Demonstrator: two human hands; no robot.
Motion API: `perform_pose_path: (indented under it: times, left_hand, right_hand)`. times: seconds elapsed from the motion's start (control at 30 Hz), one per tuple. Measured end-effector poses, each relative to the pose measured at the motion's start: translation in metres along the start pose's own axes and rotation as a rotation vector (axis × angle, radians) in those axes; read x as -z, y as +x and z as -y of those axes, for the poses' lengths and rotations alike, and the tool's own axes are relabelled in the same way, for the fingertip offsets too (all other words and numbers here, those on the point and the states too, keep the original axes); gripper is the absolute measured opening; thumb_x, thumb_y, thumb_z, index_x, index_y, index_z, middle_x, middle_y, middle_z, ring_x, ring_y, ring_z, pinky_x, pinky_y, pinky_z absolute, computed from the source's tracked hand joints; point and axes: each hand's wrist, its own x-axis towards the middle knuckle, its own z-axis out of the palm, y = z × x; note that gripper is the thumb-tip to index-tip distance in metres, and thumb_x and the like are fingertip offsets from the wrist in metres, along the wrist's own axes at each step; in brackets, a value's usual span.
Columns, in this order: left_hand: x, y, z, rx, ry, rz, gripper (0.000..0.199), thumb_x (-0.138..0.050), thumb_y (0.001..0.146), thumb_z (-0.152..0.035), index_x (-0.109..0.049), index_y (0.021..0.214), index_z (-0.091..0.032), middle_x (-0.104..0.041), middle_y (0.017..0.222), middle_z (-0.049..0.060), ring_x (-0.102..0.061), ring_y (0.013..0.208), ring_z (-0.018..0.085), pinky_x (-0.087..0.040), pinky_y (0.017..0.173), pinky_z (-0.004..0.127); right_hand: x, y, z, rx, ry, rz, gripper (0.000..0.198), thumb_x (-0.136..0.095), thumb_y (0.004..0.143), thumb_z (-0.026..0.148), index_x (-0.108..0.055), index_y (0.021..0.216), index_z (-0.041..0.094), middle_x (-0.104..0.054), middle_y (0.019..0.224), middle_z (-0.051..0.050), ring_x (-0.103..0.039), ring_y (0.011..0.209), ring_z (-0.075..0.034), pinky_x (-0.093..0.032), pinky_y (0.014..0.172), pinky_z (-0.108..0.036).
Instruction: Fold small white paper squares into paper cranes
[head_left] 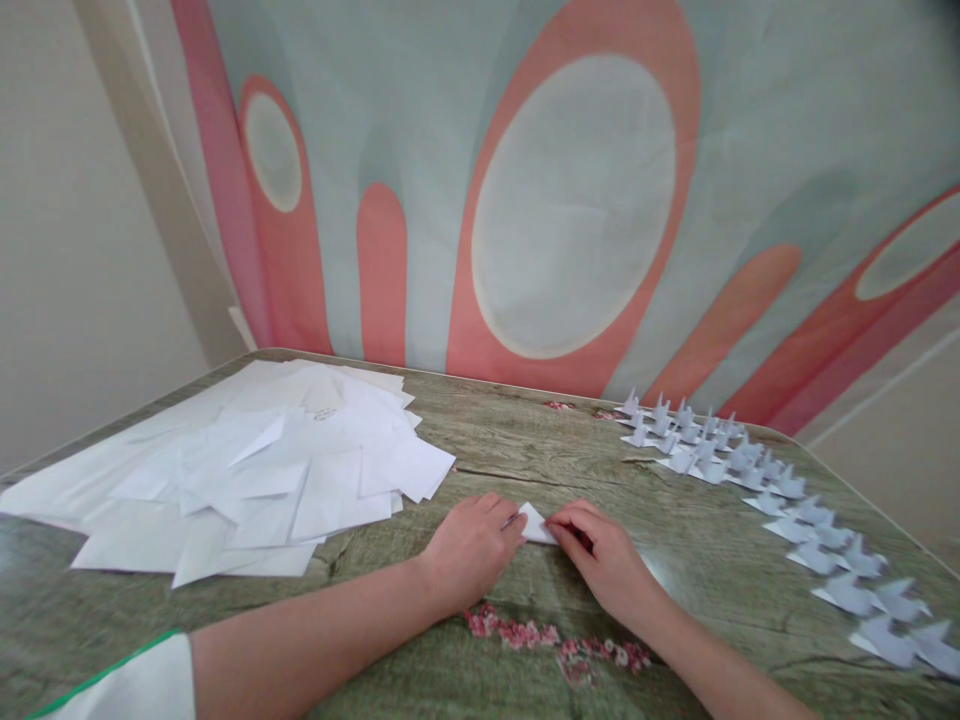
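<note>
A small folded piece of white paper (535, 524), triangular in outline, lies on the wood-patterned table between my two hands. My left hand (476, 545) rests over its left side, fingers together and covering that edge. At its right corner, my right hand (596, 555) pinches the paper between thumb and fingers. Parts of the paper are hidden under the fingertips of both hands.
A spread heap of white paper sheets (337, 495) covers the table's left side. Several folded white paper birds (814, 555) stand in rows along the right edge. Pink printed flowers (517, 632) mark the table (480, 420) near me. A patterned backdrop (427, 150) hangs behind it.
</note>
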Motion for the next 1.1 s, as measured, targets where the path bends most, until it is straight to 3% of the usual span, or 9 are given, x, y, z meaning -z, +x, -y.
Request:
perform_pose_path:
  times: [1.1]
  left_hand:
    - [0.0027, 0.0012, -0.0015, 0.035, -0.006, 0.059, 0.021, -0.047, 0.088, -0.029, -0.057, 0.102, -0.017, -0.058, 0.093, 0.006, -0.052, 0.09, 0.022, -0.046, 0.076, 0.036]
  right_hand:
    - [0.0005, -0.0028, 0.0014, 0.033, -0.071, 0.003, 0.021, -0.044, 0.09, 0.028, -0.061, 0.085, 0.018, -0.055, 0.086, -0.006, -0.054, 0.077, -0.017, -0.045, 0.069, -0.031]
